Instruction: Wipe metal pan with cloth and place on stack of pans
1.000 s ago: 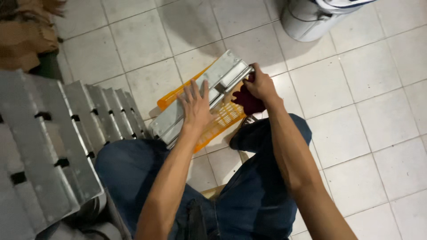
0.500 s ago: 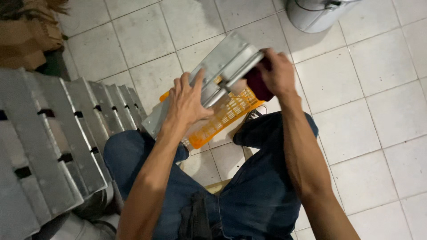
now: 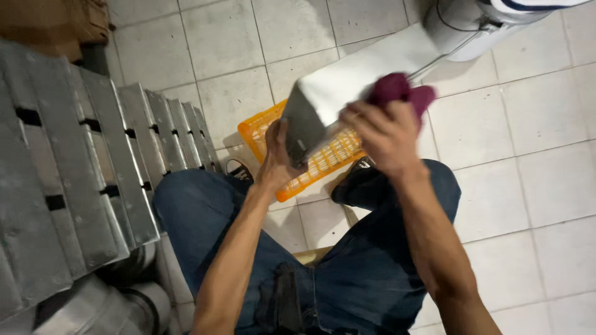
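Hands: two bare hands, both raised over the person's lap and both closed on things.
Left hand (image 3: 280, 155): gripped the lower end of one grey metal tray (image 3: 347, 87), fingers wrapped behind its short end wall, thumb side toward the camera.
Right hand (image 3: 382, 133): clamped on one dark red cloth (image 3: 400, 93), pressing it against the tray's long side near the upper edge.
Metal tray: one in the hands, a long rectangular pan, held tilted with its far end pointing up toward the bucket; it was off the floor, above the orange crate.
Cloth: one, bunched, touching the tray and partly hidden under the right fingers.
Orange crate (image 3: 323, 164): one plastic crate with a slotted wall, lying on the floor just beyond the knees and partly covered by the tray and the left hand.
Stacked trays (image 3: 93, 167): a row of like metal pans standing on edge at the person's left, leaning one against the next; about seven edges could be counted, the nearest ones blurred.
Bucket (image 3: 472, 28): one pale round bucket with a wire handle, at the top right on the floor.
Floor (image 3: 528, 155): pale square tiles with dark joints.
Legs (image 3: 347, 279): two, in blue jeans, knees spread; one dark shoe (image 3: 239, 169) showed beside the stacked trays.
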